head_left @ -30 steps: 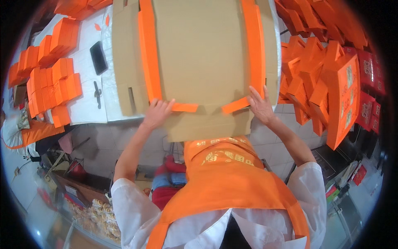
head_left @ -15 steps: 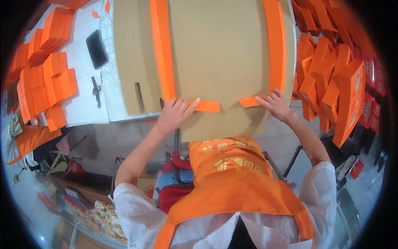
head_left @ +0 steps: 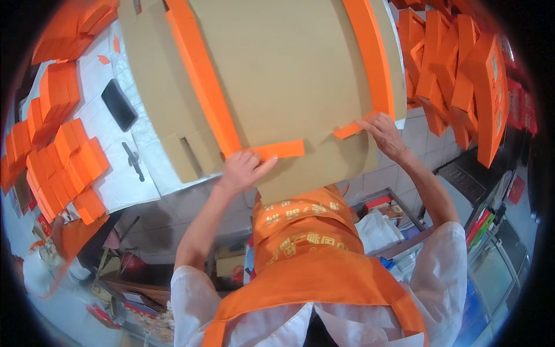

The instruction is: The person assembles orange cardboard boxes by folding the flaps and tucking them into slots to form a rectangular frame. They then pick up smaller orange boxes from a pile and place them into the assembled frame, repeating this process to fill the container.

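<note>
A large brown cardboard sheet (head_left: 283, 81) lies before me with a long orange strip along each side. The left orange strip (head_left: 202, 81) and right orange strip (head_left: 373, 58) each meet a short orange tab at the near end, and the tabs point inward. My left hand (head_left: 245, 170) has its fingers bent over the near left corner, thumb by the left tab (head_left: 283, 150). At the near right corner, my right hand (head_left: 384, 136) pinches the right tab (head_left: 347, 130) where it joins its strip. The undersides of both grips are hidden.
Stacked orange boxes (head_left: 63, 168) stand at the left on a white-covered table (head_left: 124, 191). A dark phone (head_left: 118, 105) and a small dark tool (head_left: 133, 162) lie there too. More orange boxes (head_left: 462, 75) lean at the right. Below is a bin holding white plastic (head_left: 376, 231).
My view has shifted, so the table and the left boxes sit lower and the sheet appears slightly turned. Both hands stay at the near corners, and the tabs look much the same.
</note>
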Tool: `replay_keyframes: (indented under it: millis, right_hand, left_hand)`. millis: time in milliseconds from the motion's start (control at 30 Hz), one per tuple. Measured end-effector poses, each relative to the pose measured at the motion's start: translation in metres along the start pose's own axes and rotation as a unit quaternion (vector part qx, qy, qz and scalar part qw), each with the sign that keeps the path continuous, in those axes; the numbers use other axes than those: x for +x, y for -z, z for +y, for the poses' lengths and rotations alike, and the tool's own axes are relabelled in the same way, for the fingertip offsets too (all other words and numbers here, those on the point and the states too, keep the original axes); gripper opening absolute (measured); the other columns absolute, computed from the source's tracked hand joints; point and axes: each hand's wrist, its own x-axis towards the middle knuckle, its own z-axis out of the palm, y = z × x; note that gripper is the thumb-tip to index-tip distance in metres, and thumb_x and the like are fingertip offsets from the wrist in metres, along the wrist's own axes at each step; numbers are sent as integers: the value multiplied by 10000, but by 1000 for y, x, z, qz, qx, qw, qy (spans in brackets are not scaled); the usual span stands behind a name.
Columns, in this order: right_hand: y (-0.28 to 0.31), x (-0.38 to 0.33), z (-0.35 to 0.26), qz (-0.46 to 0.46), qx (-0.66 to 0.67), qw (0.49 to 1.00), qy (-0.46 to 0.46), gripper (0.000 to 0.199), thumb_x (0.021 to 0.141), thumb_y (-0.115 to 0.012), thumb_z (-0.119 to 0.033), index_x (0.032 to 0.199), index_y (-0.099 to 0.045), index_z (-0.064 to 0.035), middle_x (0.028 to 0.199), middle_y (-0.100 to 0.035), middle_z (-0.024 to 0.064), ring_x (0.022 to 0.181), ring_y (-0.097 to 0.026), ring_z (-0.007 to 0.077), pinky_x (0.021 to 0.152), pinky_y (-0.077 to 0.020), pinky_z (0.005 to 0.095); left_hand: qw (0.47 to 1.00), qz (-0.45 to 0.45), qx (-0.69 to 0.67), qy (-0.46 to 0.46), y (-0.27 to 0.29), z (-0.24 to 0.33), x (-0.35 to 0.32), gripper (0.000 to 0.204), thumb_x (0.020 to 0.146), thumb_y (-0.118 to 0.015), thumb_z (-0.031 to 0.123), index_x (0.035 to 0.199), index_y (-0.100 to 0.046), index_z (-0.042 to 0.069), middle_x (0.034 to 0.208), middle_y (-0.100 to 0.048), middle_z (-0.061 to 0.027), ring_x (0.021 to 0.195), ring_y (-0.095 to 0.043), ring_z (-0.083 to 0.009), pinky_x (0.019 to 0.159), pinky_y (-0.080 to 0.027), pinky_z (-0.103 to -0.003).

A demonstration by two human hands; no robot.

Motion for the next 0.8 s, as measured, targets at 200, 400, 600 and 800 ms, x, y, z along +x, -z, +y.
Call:
replay_keyframes:
  millis: [200, 400, 600, 800]
  right_hand:
    - [-40, -11, -20, 62, 25, 997, -25, 252, 713, -539, -24, 962, -544, -61, 914, -567, 74, 868, -531, 254, 766, -396, 361]
    - [-38, -6, -35, 147, 26, 989, -23, 245, 680, -547, -68, 923, -580, -62, 918, -581, 52, 887, -544, 209, 815, -406, 362]
    - [-38, -8, -38, 173, -71, 982, -35, 265, 691, -554, -78, 953, -591, -95, 1024, -584, 18, 1015, -519, 205, 991, -301, 424]
    - [-36, -24, -35, 127, -125, 983, -41, 376, 723, -552, -100, 1096, -563, -146, 1181, -509, 23, 1148, -441, 211, 1058, -191, 442]
  left_hand:
    - [999, 39, -28, -19, 7, -6, -18, 213, 679, -631, 65, 873, -545, 75, 807, -564, -53, 786, -565, -193, 554, -413, -307]
    - [996, -87, 17, -28, 30, -4, -23, 307, 728, -568, 61, 1031, -530, 32, 1011, -567, -84, 940, -548, -226, 716, -423, -339]
    - [921, -351, 168, -22, 33, 12, -45, 473, 785, -507, 121, 1247, -423, 180, 1293, -396, -14, 1219, -357, -212, 999, -300, -435]
    - [933, -309, 183, -31, 20, 10, -57, 443, 750, -586, 254, 1174, -458, 227, 1160, -424, -11, 1207, -327, -206, 982, -282, -523]
